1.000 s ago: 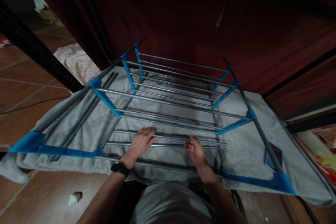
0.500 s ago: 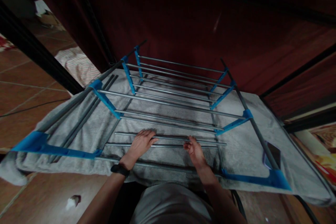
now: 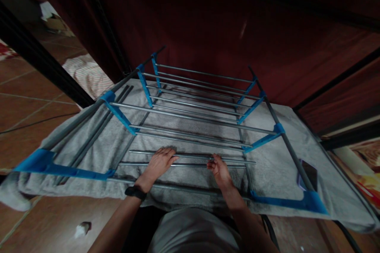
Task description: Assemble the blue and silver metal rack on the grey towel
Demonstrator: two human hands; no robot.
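Observation:
A metal drying rack (image 3: 192,118) with grey rods and blue plastic joints stands in front of me. A grey towel (image 3: 273,166) lies spread beneath its rods. My left hand (image 3: 158,162) rests flat on the near rods, fingers stretched out, with a black band on the wrist. My right hand (image 3: 219,170) is at the same rods a little to the right, fingers curled round a thin rod (image 3: 190,164).
A dark phone (image 3: 307,174) lies on the towel at the right, by the rack's side bar. Behind the rack hangs a dark red curtain (image 3: 225,27). Tiled floor (image 3: 26,102) spreads to the left, with a striped cloth (image 3: 86,73) and a small white scrap (image 3: 80,229).
Both hands stay on the near rods; the view has shifted only slightly.

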